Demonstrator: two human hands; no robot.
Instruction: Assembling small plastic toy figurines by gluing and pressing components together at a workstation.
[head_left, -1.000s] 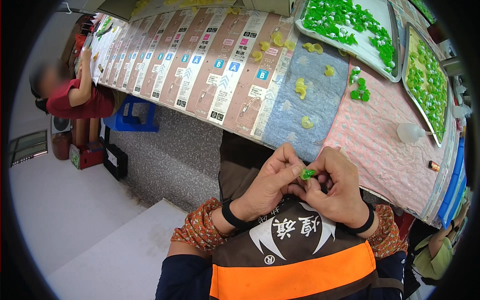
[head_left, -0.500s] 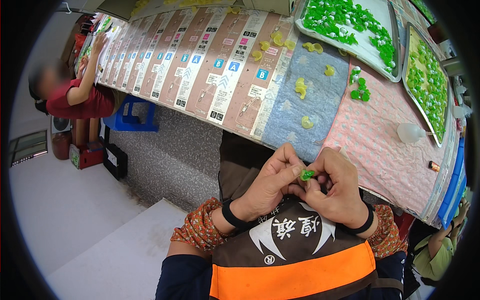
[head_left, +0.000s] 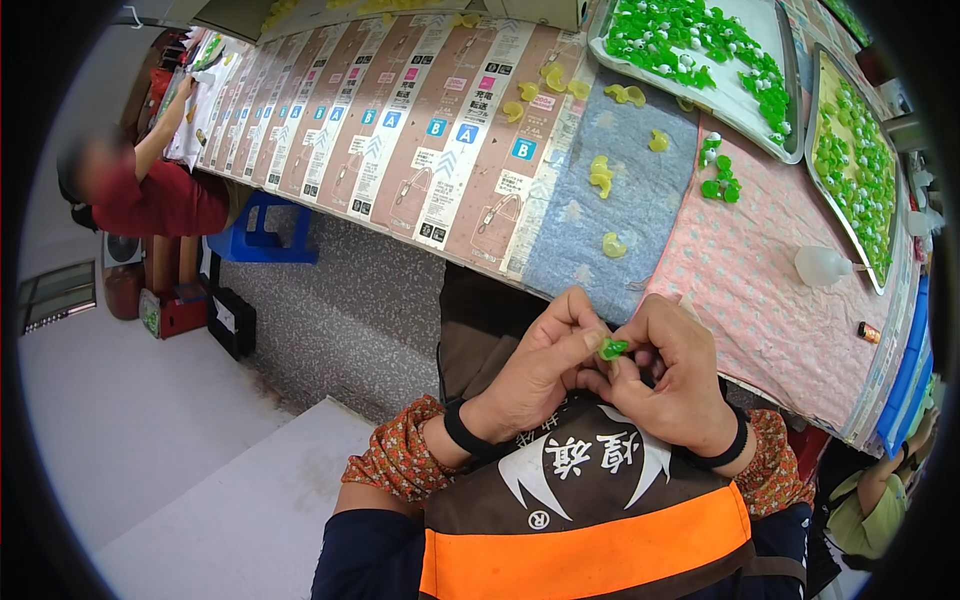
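A small green plastic piece (head_left: 614, 349) is pinched between the fingertips of both my hands, in front of my apron at the table's near edge. My left hand (head_left: 540, 368) grips it from the left with thumb and forefinger. From the other side my right hand (head_left: 678, 378) holds it, fingers curled in. A paler, yellowish bit shows at its left side; the fingers cover much of it. Beyond my hands, loose yellow curved pieces (head_left: 614, 245) lie on a blue cloth (head_left: 570, 240). A small group of green pieces (head_left: 722, 186) rests on the pink cloth (head_left: 745, 270).
A metal tray (head_left: 690, 97) of green pieces and white balls stands at the far right, beside a second tray (head_left: 836, 212). A translucent squeeze bottle (head_left: 820, 266) and a small cylinder (head_left: 868, 332) sit nearer. Other people (head_left: 165, 200) work at far left and lower right.
My hands and the green piece look the same as before. At the far left, the person in red has shifted the outstretched arm and leaned slightly.
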